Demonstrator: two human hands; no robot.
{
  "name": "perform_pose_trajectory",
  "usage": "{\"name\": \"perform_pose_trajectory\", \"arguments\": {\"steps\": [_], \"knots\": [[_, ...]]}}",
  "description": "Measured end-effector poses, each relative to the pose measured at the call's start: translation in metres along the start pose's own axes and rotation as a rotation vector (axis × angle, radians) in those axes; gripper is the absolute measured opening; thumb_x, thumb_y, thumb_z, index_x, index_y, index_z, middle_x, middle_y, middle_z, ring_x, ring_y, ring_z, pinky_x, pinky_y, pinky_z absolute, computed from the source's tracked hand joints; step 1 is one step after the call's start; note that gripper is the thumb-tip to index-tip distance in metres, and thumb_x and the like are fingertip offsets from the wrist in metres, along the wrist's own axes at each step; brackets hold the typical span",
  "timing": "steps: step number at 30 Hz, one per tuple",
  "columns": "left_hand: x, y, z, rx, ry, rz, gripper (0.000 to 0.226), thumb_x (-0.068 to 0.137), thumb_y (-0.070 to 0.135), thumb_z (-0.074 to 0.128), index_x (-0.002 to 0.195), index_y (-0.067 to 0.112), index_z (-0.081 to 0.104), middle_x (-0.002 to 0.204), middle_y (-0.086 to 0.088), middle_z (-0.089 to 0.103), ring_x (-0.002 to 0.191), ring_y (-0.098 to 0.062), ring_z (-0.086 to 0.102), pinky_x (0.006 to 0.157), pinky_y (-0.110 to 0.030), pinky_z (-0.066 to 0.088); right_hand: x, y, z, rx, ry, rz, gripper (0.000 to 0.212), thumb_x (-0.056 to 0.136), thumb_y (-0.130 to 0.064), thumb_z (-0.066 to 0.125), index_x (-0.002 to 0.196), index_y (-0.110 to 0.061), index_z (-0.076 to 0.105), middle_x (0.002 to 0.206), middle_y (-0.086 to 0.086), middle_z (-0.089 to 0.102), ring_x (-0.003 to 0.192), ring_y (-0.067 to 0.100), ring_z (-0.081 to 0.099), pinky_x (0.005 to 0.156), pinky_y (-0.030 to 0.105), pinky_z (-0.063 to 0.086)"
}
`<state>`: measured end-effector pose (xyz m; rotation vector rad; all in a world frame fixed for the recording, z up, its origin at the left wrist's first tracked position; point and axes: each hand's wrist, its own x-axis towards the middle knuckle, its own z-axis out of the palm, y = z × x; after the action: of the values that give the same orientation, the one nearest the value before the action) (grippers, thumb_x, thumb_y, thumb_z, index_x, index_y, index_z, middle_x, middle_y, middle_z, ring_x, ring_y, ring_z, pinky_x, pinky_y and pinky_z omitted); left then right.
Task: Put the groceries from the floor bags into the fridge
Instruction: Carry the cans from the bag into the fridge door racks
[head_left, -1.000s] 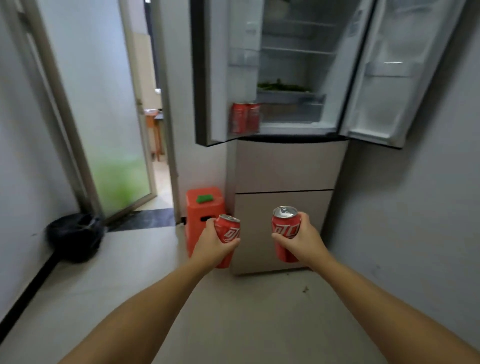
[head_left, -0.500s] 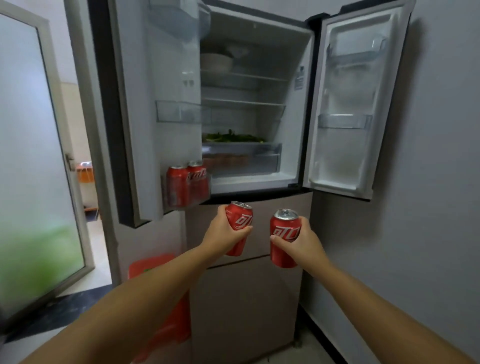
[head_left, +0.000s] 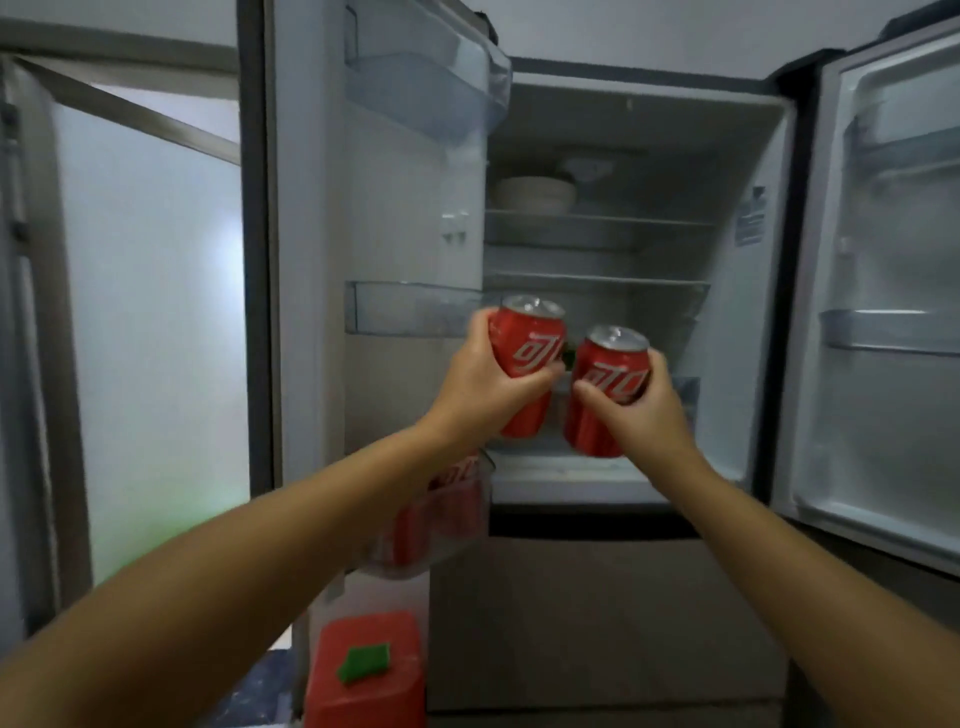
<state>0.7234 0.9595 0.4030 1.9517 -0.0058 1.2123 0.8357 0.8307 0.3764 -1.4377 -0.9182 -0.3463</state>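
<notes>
I stand in front of the fridge (head_left: 644, 156) with both upper doors swung open. My left hand (head_left: 480, 392) grips one red soda can (head_left: 527, 345), held upright at the level of the lower shelf. My right hand (head_left: 641, 413) grips a second red soda can (head_left: 608, 384) just to its right, the two cans almost touching. Both cans are in front of the fridge opening. More red cans (head_left: 441, 514) stand in the bottom bin of the left door (head_left: 395, 218), partly hidden by my left forearm.
A white bowl (head_left: 535, 193) sits on the top shelf. The right door (head_left: 883, 291) has empty-looking bins. A red stool (head_left: 363, 670) with a green pad stands on the floor below the left door. A frosted glass door (head_left: 150, 332) is at left.
I have walked up to the fridge and raised both cans from waist height to the fridge opening; the view has tilted upward.
</notes>
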Motion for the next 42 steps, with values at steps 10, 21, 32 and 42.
{"name": "perform_pose_trajectory", "arguments": {"steps": [10, 21, 32, 42], "knots": [[0.119, 0.056, -0.049, 0.246, 0.375, 0.24, 0.058, 0.072, 0.028, 0.078, 0.116, 0.018, 0.042, 0.099, 0.007, 0.06, 0.093, -0.006, 0.063, 0.082, -0.024, 0.055, 0.166, -0.063, 0.054, 0.474, -0.074, -0.404, 0.05, 0.081, -0.02, 0.072, 0.118, -0.011, 0.04, 0.102, -0.007, 0.054, 0.087, -0.006, 0.059, 0.076, 0.011, 0.049], [0.097, 0.014, -0.074, 0.626, 0.537, -0.082, 0.055, 0.071, 0.039, 0.079, 0.109, 0.016, 0.046, 0.09, 0.015, 0.059, 0.081, 0.005, 0.058, 0.065, -0.012, 0.045, 0.155, -0.026, 0.134, 0.541, -0.385, -0.307, 0.064, 0.076, -0.032, 0.077, 0.124, -0.021, 0.036, 0.1, -0.01, 0.056, 0.085, -0.001, 0.059, 0.073, 0.015, 0.05], [0.084, 0.016, -0.061, 0.686, 0.543, -0.138, 0.068, 0.079, 0.041, 0.071, 0.129, 0.016, 0.032, 0.118, -0.003, 0.057, 0.1, -0.016, 0.062, 0.075, -0.023, 0.051, 0.164, -0.029, 0.126, 0.334, -0.553, -0.239, 0.077, 0.081, -0.048, 0.066, 0.138, -0.015, 0.026, 0.121, 0.003, 0.052, 0.097, 0.015, 0.056, 0.07, 0.021, 0.046], [0.069, 0.009, -0.051, 0.918, 0.628, 0.004, 0.08, 0.085, 0.038, 0.064, 0.146, 0.017, 0.017, 0.145, -0.007, 0.03, 0.128, -0.019, 0.04, 0.096, -0.027, 0.042, 0.164, -0.01, 0.119, 0.42, -0.581, -0.245, 0.082, 0.083, -0.046, 0.063, 0.145, -0.023, 0.015, 0.118, -0.004, 0.048, 0.103, 0.015, 0.055, 0.08, 0.029, 0.05]]}}
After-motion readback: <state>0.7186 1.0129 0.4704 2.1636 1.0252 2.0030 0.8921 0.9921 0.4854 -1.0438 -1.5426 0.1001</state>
